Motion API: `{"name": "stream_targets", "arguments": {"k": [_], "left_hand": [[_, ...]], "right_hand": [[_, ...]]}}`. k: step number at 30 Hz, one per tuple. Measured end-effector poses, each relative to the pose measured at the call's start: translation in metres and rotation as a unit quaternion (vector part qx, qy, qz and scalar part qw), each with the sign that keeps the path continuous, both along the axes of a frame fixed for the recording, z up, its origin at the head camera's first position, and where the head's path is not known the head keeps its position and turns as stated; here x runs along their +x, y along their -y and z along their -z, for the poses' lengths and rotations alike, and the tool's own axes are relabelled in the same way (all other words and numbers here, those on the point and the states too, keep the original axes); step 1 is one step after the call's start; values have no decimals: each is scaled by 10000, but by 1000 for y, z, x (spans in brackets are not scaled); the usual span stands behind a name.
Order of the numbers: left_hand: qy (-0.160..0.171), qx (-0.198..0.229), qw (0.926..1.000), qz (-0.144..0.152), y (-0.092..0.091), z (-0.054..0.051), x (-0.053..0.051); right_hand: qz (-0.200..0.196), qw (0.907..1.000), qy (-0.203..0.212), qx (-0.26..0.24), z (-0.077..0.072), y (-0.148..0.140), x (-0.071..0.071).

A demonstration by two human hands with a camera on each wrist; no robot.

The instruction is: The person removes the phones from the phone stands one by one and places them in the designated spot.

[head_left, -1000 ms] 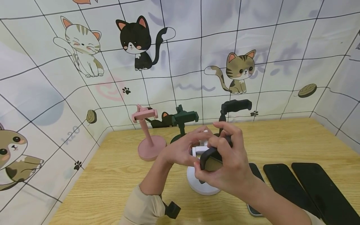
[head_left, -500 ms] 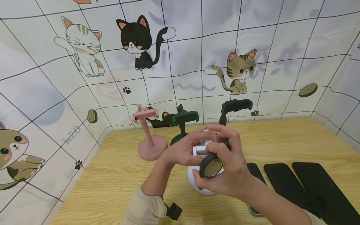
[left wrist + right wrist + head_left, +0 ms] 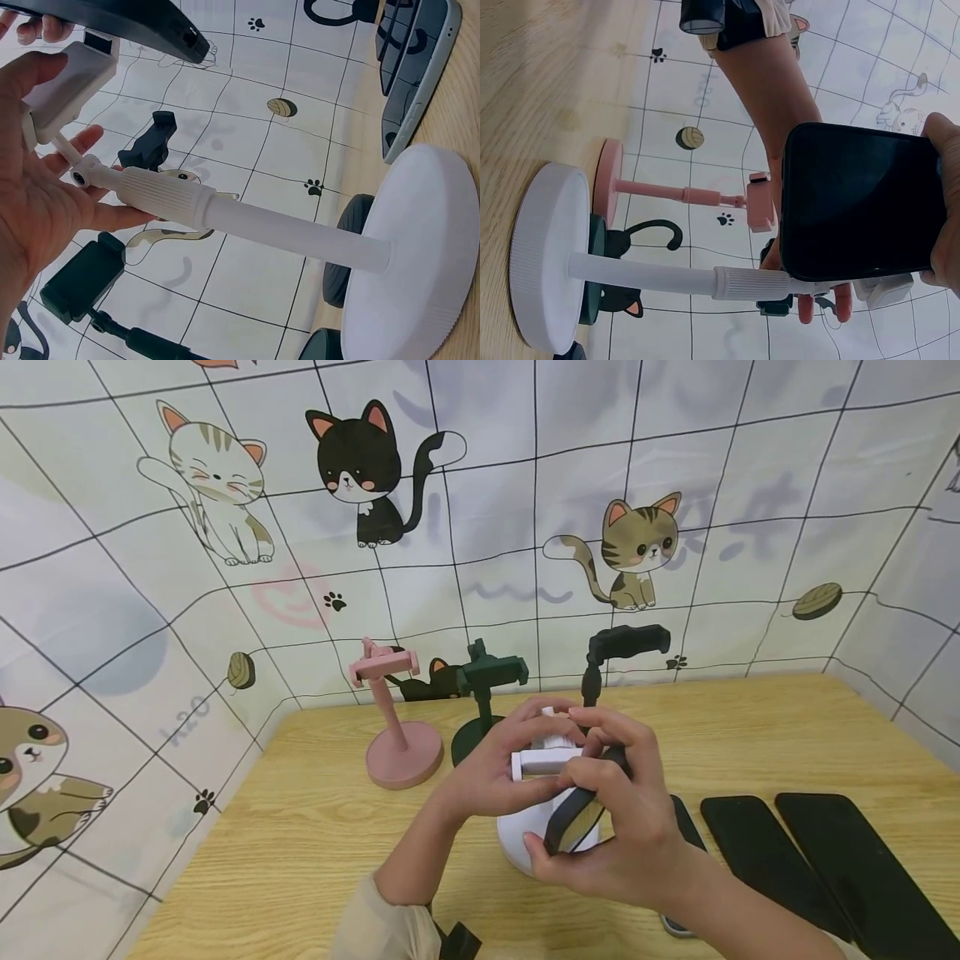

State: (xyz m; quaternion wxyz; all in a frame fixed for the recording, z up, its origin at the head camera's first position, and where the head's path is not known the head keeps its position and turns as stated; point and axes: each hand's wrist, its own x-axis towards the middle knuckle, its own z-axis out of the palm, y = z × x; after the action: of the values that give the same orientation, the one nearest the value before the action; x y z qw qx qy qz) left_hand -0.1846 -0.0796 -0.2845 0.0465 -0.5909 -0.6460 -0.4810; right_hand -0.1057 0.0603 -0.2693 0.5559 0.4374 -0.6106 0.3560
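Observation:
A white phone stand [image 3: 292,240] stands upright on its round base, its clamp [image 3: 543,763] at the top. My left hand [image 3: 498,772] holds the clamp end, thumb along the front and fingers behind it. In my right hand [image 3: 633,814] is a black smartphone [image 3: 862,202], gripped by its edges and tilted in front of the clamp's right side. The head view shows the phone nearly edge-on; the right wrist view shows its dark screen. My right fingertips hide the clamp's right end, so whether the phone touches the clamp I cannot tell.
Behind my hands stand a pink phone stand [image 3: 405,752], a dark green phone stand [image 3: 491,674] and a black phone stand [image 3: 630,642]. Several dark phones lie at the right, among them a large phone [image 3: 862,868]. A cat-printed cloth [image 3: 495,527] surrounds the wooden table [image 3: 300,860].
The smartphone has tilted and shifted slightly down and right, looking narrower in the head view. More of the white clamp now shows. My left thumb has extended right along the clamp.

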Motion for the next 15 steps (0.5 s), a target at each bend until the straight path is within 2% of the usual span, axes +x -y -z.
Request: {"name": "stream_targets", "arguments": {"k": [7,11,15], "left_hand": [[-604,-99,9958,-681,3,1,2],[-925,-173,9918,-866,4,0,3],[-1091,-169,9899,-887,4,-1,2]], "right_hand": [[23,10000,34,-40,2,-5,3],[-14,9997,252,75,4,-9,6],[-34,9990,407,191,7,-13,7]]}}
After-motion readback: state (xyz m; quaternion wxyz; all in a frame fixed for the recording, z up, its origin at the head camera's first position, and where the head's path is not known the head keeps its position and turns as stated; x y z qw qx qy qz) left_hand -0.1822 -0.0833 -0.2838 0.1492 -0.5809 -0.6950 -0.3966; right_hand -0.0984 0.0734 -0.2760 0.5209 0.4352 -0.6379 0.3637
